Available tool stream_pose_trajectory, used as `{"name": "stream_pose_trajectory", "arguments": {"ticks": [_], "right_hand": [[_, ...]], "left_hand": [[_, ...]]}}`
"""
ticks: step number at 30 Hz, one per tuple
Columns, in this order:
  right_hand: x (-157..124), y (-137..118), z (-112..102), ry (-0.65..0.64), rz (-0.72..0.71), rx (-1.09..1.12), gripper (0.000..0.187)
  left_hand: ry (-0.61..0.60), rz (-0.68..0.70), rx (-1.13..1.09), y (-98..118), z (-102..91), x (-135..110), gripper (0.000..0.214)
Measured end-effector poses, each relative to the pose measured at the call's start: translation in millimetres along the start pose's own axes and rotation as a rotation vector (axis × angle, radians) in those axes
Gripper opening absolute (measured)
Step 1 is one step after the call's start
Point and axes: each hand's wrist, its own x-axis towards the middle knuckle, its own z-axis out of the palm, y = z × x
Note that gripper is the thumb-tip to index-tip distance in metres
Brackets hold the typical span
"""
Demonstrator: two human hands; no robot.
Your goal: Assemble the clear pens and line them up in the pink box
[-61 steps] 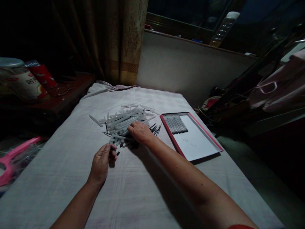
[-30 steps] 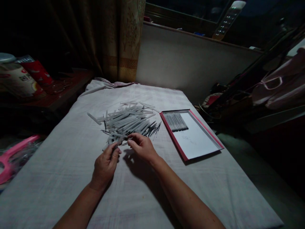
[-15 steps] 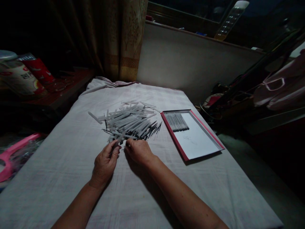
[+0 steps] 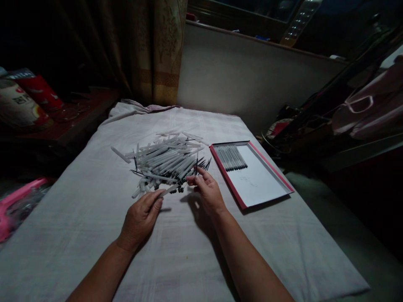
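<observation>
My left hand (image 4: 143, 216) is closed on a translucent white pen barrel (image 4: 170, 191), which sticks out to the right from between thumb and fingers. To its right, my right hand (image 4: 208, 191) pinches a thin dark pen refill (image 4: 197, 162) that stands nearly upright above the fingers. Just beyond both hands lies a loose pile of pen parts (image 4: 166, 159): pale barrels, dark refills and small black pieces (image 4: 180, 189) at the near edge. A shallow red-edged box lid (image 4: 261, 184) to the right bears a row of pens (image 4: 231, 157) with black ends.
All of this lies on a bed-like surface with a pale checked cloth (image 4: 176, 260). At left are a dark side table (image 4: 72, 121) with a labelled jar (image 4: 23, 105) and a pink-handled item (image 4: 19, 201). A curtain (image 4: 163, 54) and wall (image 4: 239, 71) stand behind.
My right hand has moved right and up from beside the left hand, and a dark refill now stands in its fingers. The left hand keeps the barrel, now tipped lower to the right.
</observation>
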Motion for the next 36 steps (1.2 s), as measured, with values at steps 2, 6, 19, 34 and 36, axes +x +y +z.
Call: {"name": "stream_pose_trajectory", "arguments": {"ticks": [2,6,19,34,36], "right_hand": [[-3.5,-2.5,0.9,0.013,0.039,0.070,0.037],[-11.1,-2.9,11.3,-0.041,0.044,0.171,0.040],[-24.6,2.9,25.3,-0.141,-0.042,0.059,0.032],[3.6,-44.1,19.8,-0.467,-0.241,-0.370,0.034],[15.0,-34.5,4.6,-0.335,-0.239,-0.467,0.025]], "left_hand": [[-0.020,0.010,0.004,0.5,1.0,-0.6,0.037],[-0.056,0.020,0.014,0.6,1.4,-1.7,0.037],[-0.050,0.104,0.024,1.8,1.9,-2.6,0.033],[0.100,-0.163,-0.258,7.6,-2.5,-4.8,0.032],[0.139,-0.164,-0.290,4.4,-1.7,-5.9,0.033]]}}
